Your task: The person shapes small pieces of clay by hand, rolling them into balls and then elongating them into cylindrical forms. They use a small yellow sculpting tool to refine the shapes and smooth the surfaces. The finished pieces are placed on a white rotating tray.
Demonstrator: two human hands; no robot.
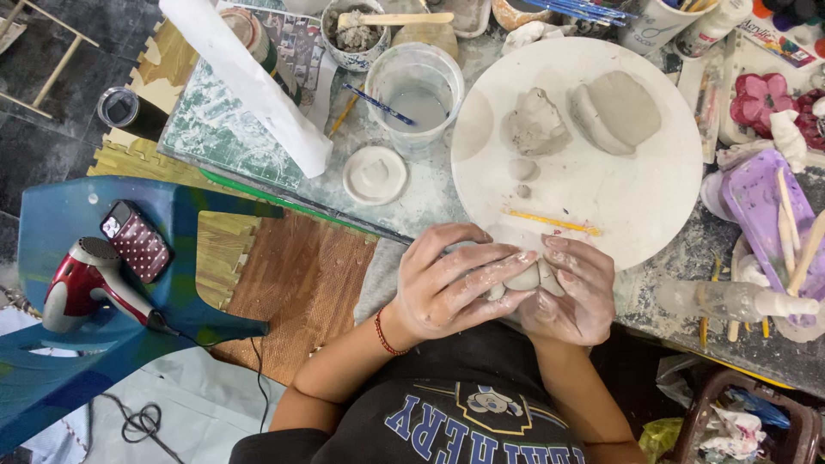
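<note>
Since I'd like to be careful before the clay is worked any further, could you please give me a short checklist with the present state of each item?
1. Both hands on the piece: left hand and right hand cup the clay lump. Ok.
2. Spare clay in reach: slab and rough chunk lie on the round board. Ok.
3. Water at hand: clear tub holds cloudy water. Ok.
4. Tool nearby: yellow stick lies on the board. Ok.
5. Lump's moisture: cannot tell.

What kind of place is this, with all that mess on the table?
Probably a pottery or clay craft workspace. Both hands press a small grey clay lump, more grey clay pieces lie on a round white board, and a clear plastic water cup stands nearby.
</note>
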